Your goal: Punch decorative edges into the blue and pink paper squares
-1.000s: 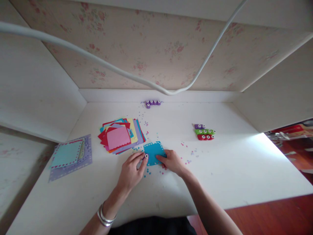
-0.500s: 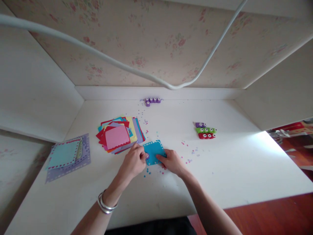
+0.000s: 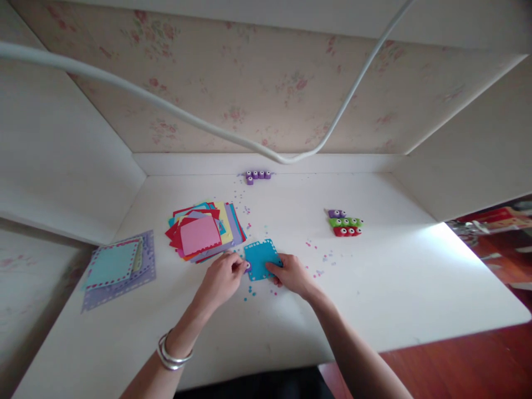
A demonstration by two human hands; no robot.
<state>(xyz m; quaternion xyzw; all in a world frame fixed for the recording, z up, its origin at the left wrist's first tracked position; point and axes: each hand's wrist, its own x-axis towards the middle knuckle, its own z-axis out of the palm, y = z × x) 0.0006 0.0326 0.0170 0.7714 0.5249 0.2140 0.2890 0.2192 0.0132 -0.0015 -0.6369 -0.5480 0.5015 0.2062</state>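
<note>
A blue sheet of paper (image 3: 261,259) with punched holes along its edges is pinched at its right side by my right hand (image 3: 291,273), thumb on top. At the sheet's left edge, my left hand (image 3: 226,271) is closed on a small purple craft punch (image 3: 248,266), most of it hidden by the fingers. Blue paper dots (image 3: 250,293) lie just below the sheet. Close to my left hand is a fanned stack of coloured paper, topped by a pink sheet (image 3: 200,235) with punches along its lower edge.
Punched purple and light-blue sheets (image 3: 112,266) lie at the left. Several purple punches (image 3: 258,175) stand by the back wall; purple, green and red ones (image 3: 346,223) sit at the right. Paper dots (image 3: 326,257) dot the table. A white cable (image 3: 199,124) hangs across the view.
My left hand has shifted slightly left, and more of the purple punch's top shows. My right hand and the blue sheet stay nearly in place. The camera view has tilted a little.
</note>
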